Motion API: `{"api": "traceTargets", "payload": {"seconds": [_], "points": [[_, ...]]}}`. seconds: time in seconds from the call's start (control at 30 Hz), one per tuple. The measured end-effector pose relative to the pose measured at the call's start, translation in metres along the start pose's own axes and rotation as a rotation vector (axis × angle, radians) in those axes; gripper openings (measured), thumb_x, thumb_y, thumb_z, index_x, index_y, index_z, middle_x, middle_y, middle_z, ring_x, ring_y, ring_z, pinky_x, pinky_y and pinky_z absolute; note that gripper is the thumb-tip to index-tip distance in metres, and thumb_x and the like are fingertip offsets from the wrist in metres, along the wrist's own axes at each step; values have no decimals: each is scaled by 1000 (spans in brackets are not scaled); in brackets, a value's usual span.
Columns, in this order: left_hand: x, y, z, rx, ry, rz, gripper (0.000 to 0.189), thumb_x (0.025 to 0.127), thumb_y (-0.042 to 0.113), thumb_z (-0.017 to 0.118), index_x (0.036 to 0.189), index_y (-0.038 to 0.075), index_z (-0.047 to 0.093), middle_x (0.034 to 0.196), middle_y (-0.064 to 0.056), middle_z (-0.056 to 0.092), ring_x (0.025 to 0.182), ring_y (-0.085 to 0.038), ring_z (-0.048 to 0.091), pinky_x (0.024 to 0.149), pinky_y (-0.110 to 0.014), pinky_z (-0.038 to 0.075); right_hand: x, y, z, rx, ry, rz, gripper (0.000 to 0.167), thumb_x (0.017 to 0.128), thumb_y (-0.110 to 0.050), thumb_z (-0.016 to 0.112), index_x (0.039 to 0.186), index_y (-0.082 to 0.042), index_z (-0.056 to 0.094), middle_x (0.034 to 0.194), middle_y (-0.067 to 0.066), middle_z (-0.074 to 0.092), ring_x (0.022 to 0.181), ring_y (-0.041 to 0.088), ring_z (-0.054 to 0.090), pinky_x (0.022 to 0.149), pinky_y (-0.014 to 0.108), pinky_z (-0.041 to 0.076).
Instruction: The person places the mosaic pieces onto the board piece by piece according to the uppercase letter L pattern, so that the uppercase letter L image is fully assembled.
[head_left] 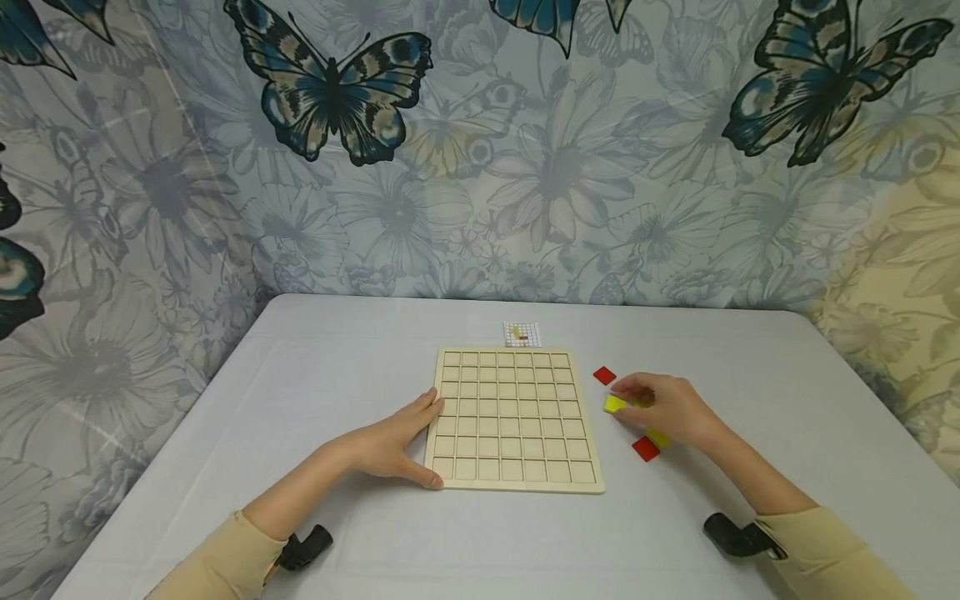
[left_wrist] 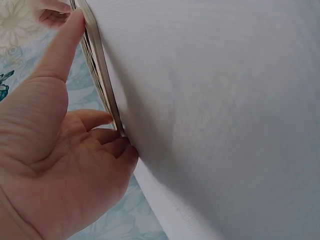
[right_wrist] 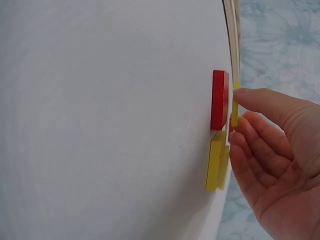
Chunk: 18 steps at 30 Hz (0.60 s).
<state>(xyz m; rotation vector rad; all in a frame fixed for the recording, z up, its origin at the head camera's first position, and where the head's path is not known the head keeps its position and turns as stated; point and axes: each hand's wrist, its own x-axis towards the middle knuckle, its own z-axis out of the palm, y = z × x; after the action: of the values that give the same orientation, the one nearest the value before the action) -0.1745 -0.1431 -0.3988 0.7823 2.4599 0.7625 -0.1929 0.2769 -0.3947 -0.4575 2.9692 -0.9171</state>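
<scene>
My left hand rests at the left side of a wooden grid board. Its thumb touches the near left corner while the fingertips touch farther up the edge. To the right of the board, my right hand pinches a yellow square tile between thumb and fingertips, raised on edge in the right wrist view. Under and beside that hand lie a red tile and a yellow tile, close together. Another red tile lies just beyond the fingertips. More yellow shows between the fingers, mostly hidden.
A small white card with a printed grid and coloured squares lies behind the board. White cloth covers the table. Butterfly-patterned fabric hangs behind and at both sides.
</scene>
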Motion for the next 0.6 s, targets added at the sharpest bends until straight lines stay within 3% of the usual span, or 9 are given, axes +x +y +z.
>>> {"api": "traceTargets", "payload": {"seconds": [0.27, 0.6], "points": [[-1, 2, -1, -6, -7, -2, 114, 77, 46, 81, 155, 0, 12, 161, -17, -4, 148, -30, -2, 117, -47, 11, 7, -11, 5, 88, 1, 11, 35, 81, -20, 82, 109, -5, 70, 98, 2, 69, 89, 18, 64, 81, 33, 54], [0, 1, 0, 6, -15, -14, 114, 77, 47, 81, 155, 1, 12, 162, -16, -5, 148, -29, -3, 117, -46, 11, 25, -31, 21, 196, -5, -43, 34, 82, -19, 81, 111, -6, 70, 97, 0, 69, 88, 16, 63, 80, 30, 54]]}}
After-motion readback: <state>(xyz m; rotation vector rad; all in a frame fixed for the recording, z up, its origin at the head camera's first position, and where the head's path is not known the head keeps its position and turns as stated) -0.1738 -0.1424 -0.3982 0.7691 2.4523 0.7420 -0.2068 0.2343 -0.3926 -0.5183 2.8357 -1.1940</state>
